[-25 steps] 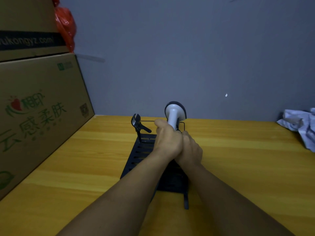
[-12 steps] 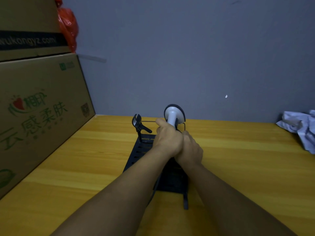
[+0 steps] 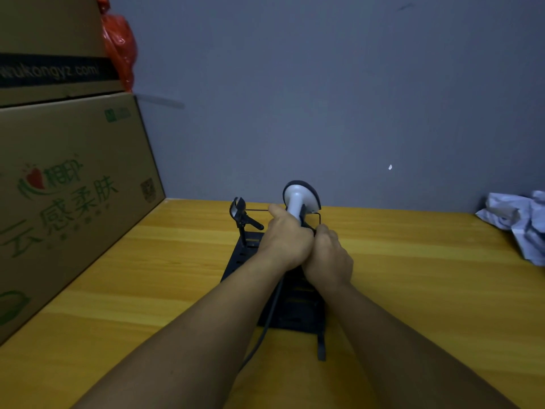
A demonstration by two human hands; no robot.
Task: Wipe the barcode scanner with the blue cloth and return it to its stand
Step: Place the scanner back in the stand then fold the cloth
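White plastic shows above the left hand (image 3: 287, 239), which is wrapped round the scanner (image 3: 298, 199) handle over the black stand (image 3: 244, 258) mid-bench. The right hand (image 3: 328, 258) presses alongside; its grip cannot be told. The cable (image 3: 265, 326) may snag, or the light stand tip.

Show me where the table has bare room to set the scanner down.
Bare wood lies between the cardboard box and the black stand, and a wider stretch between the stand and the crumpled cloth at the right edge. The middle is crowded: both hands, left and right, the scanner and its cable.
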